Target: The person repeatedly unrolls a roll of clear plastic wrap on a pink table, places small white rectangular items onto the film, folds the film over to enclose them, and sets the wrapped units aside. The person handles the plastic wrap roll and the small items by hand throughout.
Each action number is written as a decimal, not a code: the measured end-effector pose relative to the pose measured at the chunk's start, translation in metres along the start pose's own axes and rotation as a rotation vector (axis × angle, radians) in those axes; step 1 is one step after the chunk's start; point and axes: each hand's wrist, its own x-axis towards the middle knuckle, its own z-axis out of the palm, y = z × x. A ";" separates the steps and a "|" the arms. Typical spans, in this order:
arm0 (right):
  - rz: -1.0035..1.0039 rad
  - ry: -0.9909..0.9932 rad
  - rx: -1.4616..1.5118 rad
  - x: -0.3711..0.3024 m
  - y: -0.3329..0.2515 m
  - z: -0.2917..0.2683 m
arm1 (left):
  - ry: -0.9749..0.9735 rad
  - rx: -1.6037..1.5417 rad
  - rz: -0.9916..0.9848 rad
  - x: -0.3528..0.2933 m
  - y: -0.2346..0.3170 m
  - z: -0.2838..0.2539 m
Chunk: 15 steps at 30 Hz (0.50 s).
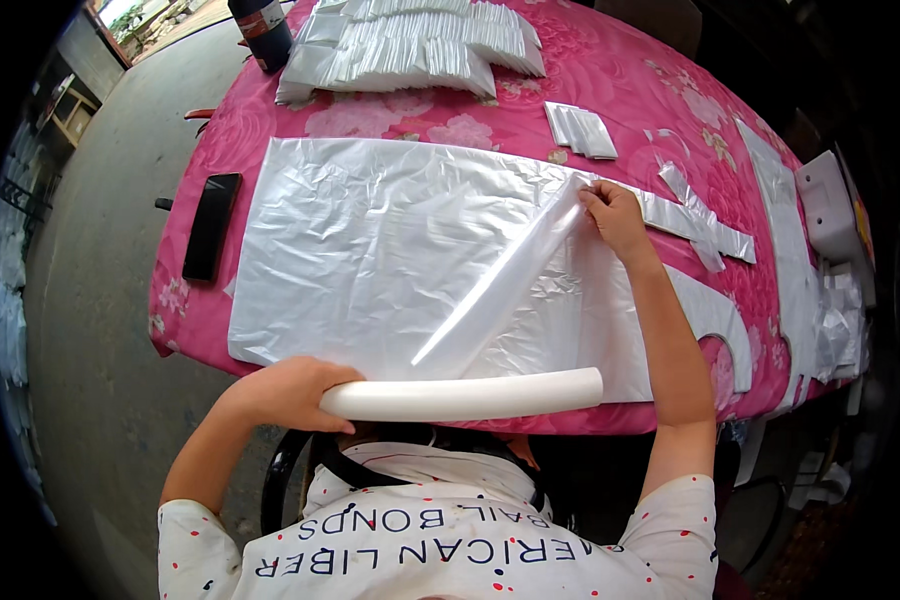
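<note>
A large clear plastic sheet (370, 240) lies flat on a pink flowered tablecloth (620, 80). My right hand (615, 215) pinches the far edge of a lifted plastic strip (500, 285), which folds diagonally back toward me. My left hand (285, 392) grips the left end of a white tube (470, 397), held level along the table's near edge.
A black phone (211, 226) lies at the table's left edge. Stacks of folded clear bags (410, 45) sit at the far side, beside a dark bottle (263, 30). A small bag pile (582, 130) and plastic offcuts (705, 225) lie to the right. A white box (828, 205) is far right.
</note>
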 end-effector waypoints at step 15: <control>0.046 -0.225 -0.066 0.010 -0.018 0.046 | 0.371 0.597 0.628 0.086 0.013 0.051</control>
